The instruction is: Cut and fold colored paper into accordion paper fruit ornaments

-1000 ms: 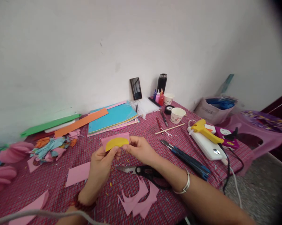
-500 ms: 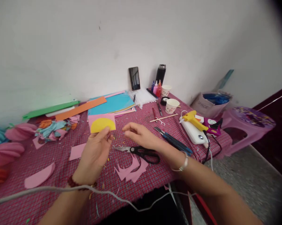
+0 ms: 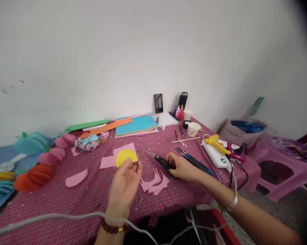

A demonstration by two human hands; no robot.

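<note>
My left hand [image 3: 126, 182] pinches a rounded piece of yellow paper [image 3: 124, 157] between thumb and fingers. Pink paper pieces [image 3: 107, 162] lie on the table behind it. At the black handles of a pair of scissors [image 3: 160, 160] my right hand [image 3: 180, 166] is closed, its fingertips on the near loop, and the blades point left. Curved pink paper offcuts [image 3: 153, 182] sit just below the scissors. To the left, a pink half-circle of paper [image 3: 77, 178] rests by itself on the checked cloth.
Paper pumpkins [image 3: 34, 177] stand at the left. Coloured sheets [image 3: 136, 124], a phone [image 3: 158, 103] and a black flask [image 3: 183, 100] are along the wall. On the right lie blue-handled tools [image 3: 198, 163] and a yellow glue gun [image 3: 217, 144]. A white cable [image 3: 74, 216] crosses in front.
My right hand has come down from beside the yellow paper onto the scissors' handles. My left hand still holds the paper, now lower. The camera view has shifted left and up.
</note>
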